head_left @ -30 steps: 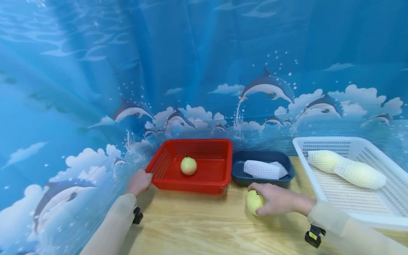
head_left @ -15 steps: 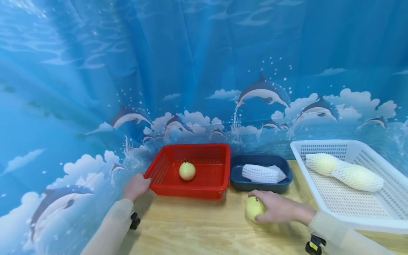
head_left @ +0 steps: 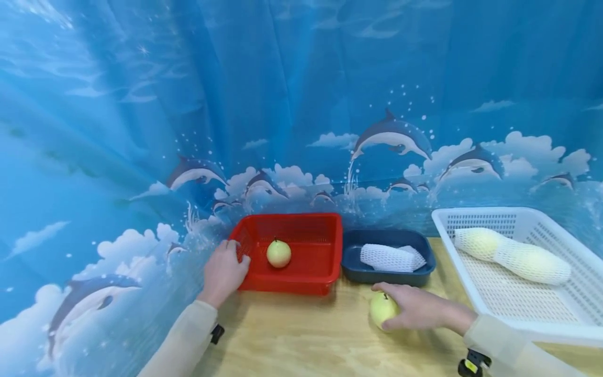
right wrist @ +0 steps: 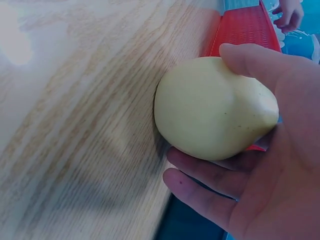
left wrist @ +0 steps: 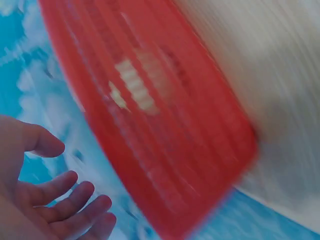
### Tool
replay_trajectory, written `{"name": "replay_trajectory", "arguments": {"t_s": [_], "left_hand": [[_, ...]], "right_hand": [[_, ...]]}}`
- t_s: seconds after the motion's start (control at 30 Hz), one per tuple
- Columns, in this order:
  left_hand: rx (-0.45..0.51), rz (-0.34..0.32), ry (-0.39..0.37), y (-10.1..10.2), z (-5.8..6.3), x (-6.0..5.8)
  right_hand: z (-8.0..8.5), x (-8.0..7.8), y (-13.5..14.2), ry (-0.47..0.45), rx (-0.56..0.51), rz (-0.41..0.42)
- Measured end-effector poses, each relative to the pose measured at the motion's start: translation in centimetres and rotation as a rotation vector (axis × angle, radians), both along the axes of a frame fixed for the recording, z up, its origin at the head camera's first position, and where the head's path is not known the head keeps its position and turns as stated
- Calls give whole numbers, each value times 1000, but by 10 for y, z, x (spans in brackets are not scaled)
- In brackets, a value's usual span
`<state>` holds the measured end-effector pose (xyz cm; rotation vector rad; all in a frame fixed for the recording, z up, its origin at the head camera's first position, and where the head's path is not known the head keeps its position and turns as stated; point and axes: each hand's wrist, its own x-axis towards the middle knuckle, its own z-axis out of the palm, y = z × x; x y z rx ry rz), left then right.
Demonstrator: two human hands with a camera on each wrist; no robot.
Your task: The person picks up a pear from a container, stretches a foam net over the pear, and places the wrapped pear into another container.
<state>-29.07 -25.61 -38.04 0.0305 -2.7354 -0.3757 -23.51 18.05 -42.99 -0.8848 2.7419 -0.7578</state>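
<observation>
My right hand (head_left: 421,308) holds a yellow-green pear (head_left: 382,310) low at the wooden table in front of the dark blue tray. In the right wrist view, thumb and fingers curve round the pear (right wrist: 210,107), whose side lies close to the wood. At the left end of the red basket (head_left: 287,286) is my left hand (head_left: 224,273). The left wrist view has this hand (left wrist: 60,200) apart from the basket's blurred wall, its fingers loosely bent and holding nothing. A second pear (head_left: 279,254) sits inside the basket.
Between the two baskets stands the dark blue tray (head_left: 350,262) with white foam netting (head_left: 391,258) in it. On the right, a white basket (head_left: 464,277) contains two net-wrapped pears (head_left: 529,263). A dolphin-print curtain (head_left: 301,104) hangs behind them all.
My left hand has let go of the red basket's left rim and moved right and up over that end. The right hand still grips the pear, with only a slight shift rightward.
</observation>
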Motion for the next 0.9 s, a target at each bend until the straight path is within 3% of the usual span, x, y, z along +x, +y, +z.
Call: {"name": "replay_trajectory", "arguments": {"t_s": [0.23, 0.33, 0.63, 0.9], "left_hand": [[59, -205, 99, 58, 2, 20], [107, -299, 95, 81, 4, 27], [197, -494, -23, 137, 3, 47], [269, -551, -197, 164, -7, 54]], "right_hand": [[-1, 5, 2, 19, 8, 3], [-1, 3, 3, 38, 17, -4], [4, 6, 6, 23, 20, -13], [23, 11, 15, -98, 3, -43]]}}
